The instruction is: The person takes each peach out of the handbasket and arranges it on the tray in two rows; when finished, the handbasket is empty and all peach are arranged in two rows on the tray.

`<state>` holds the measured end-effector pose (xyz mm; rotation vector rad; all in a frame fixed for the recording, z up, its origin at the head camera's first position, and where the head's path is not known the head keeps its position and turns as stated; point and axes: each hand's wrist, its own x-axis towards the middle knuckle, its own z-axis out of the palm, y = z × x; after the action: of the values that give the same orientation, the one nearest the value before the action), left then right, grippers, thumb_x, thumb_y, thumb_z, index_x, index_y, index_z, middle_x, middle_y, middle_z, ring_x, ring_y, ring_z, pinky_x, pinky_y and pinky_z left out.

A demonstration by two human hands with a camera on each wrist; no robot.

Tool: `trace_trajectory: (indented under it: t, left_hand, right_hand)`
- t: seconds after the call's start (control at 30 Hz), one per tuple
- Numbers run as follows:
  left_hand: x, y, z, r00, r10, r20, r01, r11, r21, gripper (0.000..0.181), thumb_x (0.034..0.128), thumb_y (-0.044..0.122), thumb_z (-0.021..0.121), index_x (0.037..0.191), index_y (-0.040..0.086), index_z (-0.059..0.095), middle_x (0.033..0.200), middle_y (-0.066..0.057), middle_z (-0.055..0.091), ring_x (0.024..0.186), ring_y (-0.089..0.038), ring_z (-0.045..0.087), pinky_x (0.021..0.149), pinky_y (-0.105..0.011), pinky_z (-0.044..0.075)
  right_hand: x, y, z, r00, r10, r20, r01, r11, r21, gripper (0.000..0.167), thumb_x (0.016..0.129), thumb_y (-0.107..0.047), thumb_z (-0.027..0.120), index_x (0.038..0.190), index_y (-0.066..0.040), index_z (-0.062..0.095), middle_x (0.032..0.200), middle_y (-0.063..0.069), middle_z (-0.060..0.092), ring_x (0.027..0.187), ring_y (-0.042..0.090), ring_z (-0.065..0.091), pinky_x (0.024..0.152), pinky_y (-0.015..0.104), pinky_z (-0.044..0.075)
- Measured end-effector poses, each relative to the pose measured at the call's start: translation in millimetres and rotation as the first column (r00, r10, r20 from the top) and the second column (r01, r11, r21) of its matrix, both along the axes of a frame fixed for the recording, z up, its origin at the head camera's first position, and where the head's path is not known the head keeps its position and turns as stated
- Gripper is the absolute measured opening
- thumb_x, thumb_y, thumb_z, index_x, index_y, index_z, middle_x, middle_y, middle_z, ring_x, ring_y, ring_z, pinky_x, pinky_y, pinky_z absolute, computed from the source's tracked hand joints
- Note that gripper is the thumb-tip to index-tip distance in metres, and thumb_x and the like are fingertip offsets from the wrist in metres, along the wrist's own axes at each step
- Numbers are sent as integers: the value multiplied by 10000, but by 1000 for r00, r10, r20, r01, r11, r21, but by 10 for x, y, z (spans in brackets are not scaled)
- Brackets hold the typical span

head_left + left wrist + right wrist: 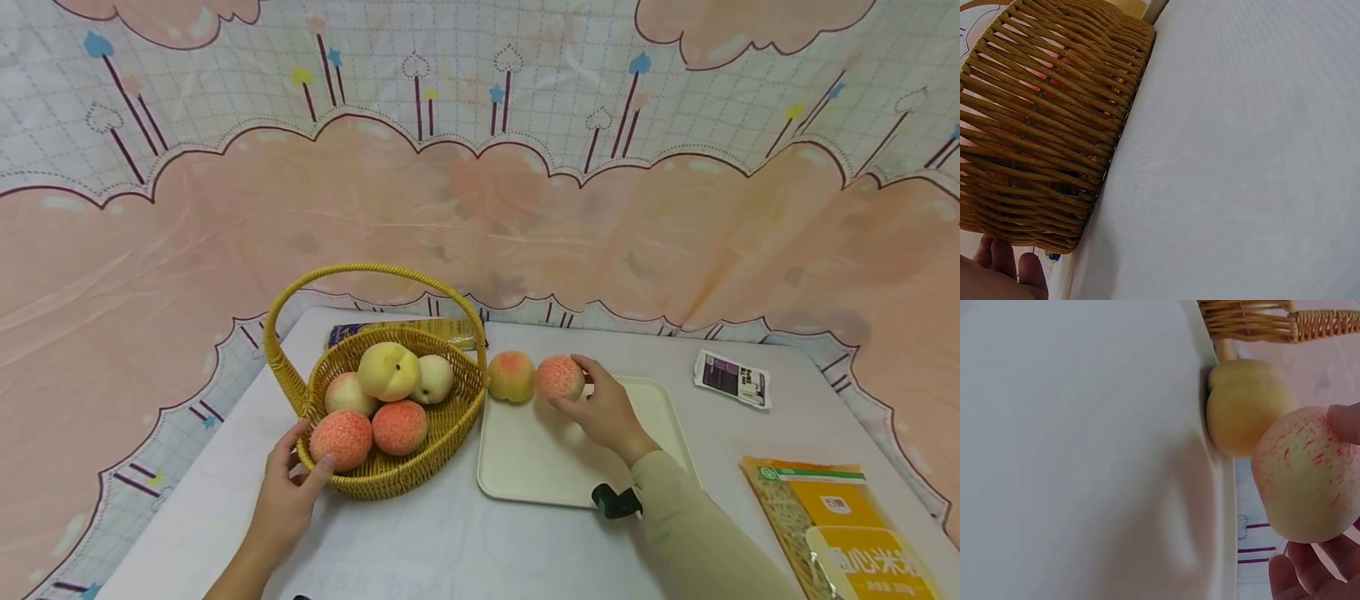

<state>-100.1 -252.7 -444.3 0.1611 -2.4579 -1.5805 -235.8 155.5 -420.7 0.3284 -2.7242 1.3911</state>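
Observation:
My right hand (606,412) holds a pinkish-red speckled peach (558,377) between thumb and fingers over the back of a cream tray (536,467). In the right wrist view this peach (1304,481) has a pale underside and is raised off the tray. Beside it, a yellow peach with a red blush (512,377) sits at the tray's back left corner. My left hand (288,492) grips the near left rim of a woven basket (405,477), thumb over the edge. Several peaches lie in the basket, including a red one (341,440) by my thumb and a yellow one (388,372) on top.
The basket's tall handle (367,268) arches over the fruit. Behind it lies a long packet (450,331). To the right are a small black-and-white pouch (732,380) and a yellow noodle bag (840,525). A patterned cloth (555,242) hangs behind the table.

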Motion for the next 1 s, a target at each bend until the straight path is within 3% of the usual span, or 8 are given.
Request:
trace_trajectory:
  t: [0.2,1.0]
  left_hand:
    - [0,0,0,1000,-1,8,1,1000,14,678,1036,205,568,1546,-33,190,1506,-281,239,1227,-319,350,776,-100,367]
    - [-24,-15,-11,1000,-5,26,5,1000,16,689,1038,205,565,1550,-39,175,1531,-295,200,1255,-361,337,776,-100,355]
  right_hand:
    - [-68,5,-38,999,-17,43,17,1000,-7,765,867,-207,778,1477,32,383,1346,278,530,1070,355,569,852,437,497]
    - [-219,-11,-166,993,-13,119,16,999,-27,730,918,-156,706,1504,62,329,1477,330,397,1299,456,470,993,493,458]
